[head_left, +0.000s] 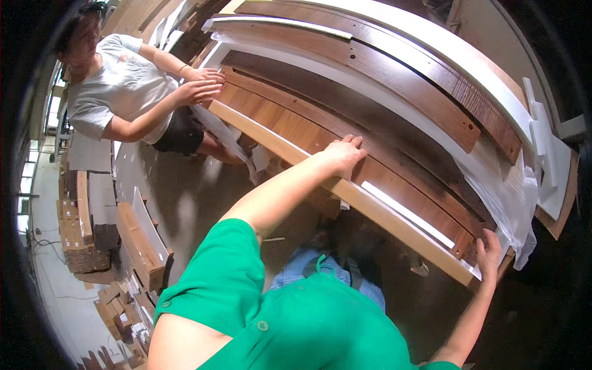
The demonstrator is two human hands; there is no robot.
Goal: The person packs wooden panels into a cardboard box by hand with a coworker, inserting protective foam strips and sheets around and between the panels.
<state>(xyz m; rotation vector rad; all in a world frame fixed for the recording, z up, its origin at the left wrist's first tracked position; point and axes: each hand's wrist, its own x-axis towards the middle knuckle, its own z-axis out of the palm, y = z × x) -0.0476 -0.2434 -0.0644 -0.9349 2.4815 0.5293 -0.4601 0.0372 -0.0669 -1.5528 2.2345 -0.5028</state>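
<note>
A long cardboard box point(376, 205) lies across in front of me, with brown wood-grain boards point(277, 126) packed inside. My left hand point(345, 156) reaches over its near wall and rests on the boards, fingers bent and a little apart. At the box's right end is my right hand point(488, 253), its fingers and thumb raised and apart beside the end wall. What its palm touches is hidden. A narrow white strip point(407, 214) runs along the inside of the near wall, between my hands.
Beyond the box lie more dark brown boards point(407, 92) with drilled holes, on white foam and plastic wrap point(502, 197). At the left end stands a co-worker point(132, 92), hands on the box corner. Flattened cartons point(139, 243) and scraps lie on the left floor.
</note>
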